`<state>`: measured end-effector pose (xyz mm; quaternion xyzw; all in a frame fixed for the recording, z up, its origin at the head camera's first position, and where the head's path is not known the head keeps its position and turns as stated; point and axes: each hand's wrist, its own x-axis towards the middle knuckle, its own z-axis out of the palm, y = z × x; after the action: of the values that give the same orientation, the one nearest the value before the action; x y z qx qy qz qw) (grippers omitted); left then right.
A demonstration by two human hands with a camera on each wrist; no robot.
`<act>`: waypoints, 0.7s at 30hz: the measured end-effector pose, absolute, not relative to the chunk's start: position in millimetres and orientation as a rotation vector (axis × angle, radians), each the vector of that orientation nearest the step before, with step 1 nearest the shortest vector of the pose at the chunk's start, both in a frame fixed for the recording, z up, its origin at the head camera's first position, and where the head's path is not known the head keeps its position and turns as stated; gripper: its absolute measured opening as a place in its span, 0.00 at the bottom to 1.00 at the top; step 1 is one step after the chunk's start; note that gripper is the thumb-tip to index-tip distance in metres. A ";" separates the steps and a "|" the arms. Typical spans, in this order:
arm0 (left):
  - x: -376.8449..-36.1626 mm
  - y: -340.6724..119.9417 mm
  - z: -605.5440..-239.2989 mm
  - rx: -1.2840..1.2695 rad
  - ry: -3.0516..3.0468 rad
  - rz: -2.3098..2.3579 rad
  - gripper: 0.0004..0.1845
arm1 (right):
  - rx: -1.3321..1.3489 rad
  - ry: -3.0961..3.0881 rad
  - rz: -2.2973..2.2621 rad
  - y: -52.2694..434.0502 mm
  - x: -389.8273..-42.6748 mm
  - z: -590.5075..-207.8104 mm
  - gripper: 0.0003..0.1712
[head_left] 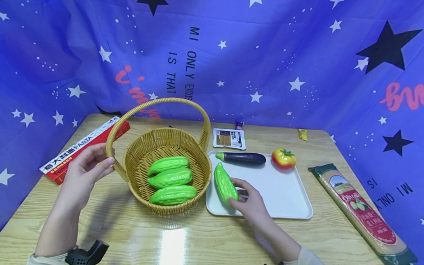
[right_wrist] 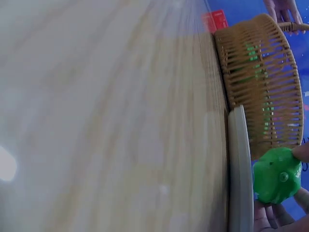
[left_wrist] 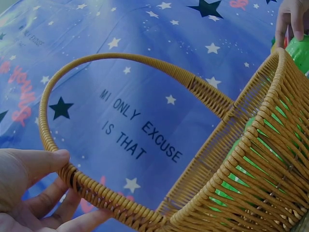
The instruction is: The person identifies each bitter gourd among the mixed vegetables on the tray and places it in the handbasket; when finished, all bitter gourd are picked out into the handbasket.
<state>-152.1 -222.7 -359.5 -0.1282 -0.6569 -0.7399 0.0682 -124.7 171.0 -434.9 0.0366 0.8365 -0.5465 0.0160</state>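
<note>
With thumb and fingers, my left hand (head_left: 86, 170) holds the side of the tall handle (left_wrist: 113, 55) of a round wicker basket (head_left: 170, 208). Three green bitter melons (head_left: 173, 195) lie side by side in the basket. My right hand (head_left: 250, 201) grips a fourth bitter melon (head_left: 224, 182) near its lower end, thumb on one side and fingers on the other. That melon is over the left part of a white tray (head_left: 274, 199), close beside the basket. In the right wrist view its rounded end (right_wrist: 276, 176) faces the camera.
On the tray sit a dark eggplant (head_left: 248, 158) and a red-yellow tomato (head_left: 283, 159). A pasta box (head_left: 82, 150) lies behind my left hand. A long pasta bag (head_left: 362, 212) lies at right. Small packets (head_left: 229, 138), one yellow (head_left: 303, 134), lie towards the starry backdrop.
</note>
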 end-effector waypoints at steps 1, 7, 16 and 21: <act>-152.1 -222.7 -359.6 -0.387 -1.977 -2.229 0.16 | 0.117 2.597 -1.705 172.2 -125.3 -433.6 0.33; -152.0 -222.8 -360.1 -0.393 -1.975 -2.229 0.15 | 0.119 2.605 -1.711 178.9 -128.7 -428.0 0.33; -152.1 -223.0 -360.3 -0.399 -1.972 -2.226 0.15 | 0.149 2.617 -1.720 183.7 -134.5 -419.1 0.33; -152.2 -223.0 -360.3 -0.409 -1.971 -2.223 0.15 | 0.149 2.612 -1.730 183.6 -136.9 -414.1 0.34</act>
<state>-152.2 -223.0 -360.3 -0.1359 -0.6556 -0.7393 0.0714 -136.9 183.6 -414.1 0.0474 0.8327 -0.5517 0.0027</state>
